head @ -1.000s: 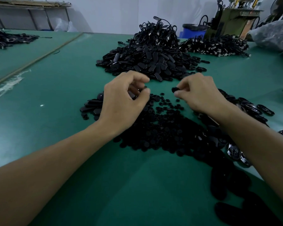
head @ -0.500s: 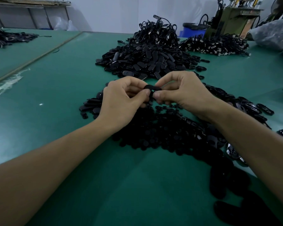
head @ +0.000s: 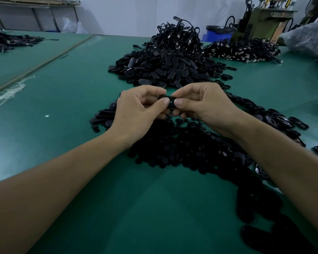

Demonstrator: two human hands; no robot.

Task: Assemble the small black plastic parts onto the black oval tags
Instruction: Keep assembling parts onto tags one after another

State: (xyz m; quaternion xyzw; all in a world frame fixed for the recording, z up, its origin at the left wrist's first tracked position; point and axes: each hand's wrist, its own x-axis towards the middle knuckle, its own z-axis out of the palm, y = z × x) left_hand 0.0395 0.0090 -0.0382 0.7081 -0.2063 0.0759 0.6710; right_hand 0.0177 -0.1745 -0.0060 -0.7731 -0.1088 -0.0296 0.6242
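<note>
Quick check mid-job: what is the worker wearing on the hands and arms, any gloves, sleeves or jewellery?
Nothing visible. The left hand and right hand are bare, with no gloves, finger cots or rings, and the thumbnails look trimmed short. The left forearm and right forearm are uncovered up to the frame edge: no sleeves, cuffs, watch or wristband shows.

left hand (head: 136, 110) and right hand (head: 204, 105) pinching one oval tag (head: 170, 101), green table (head: 62, 99)
</note>
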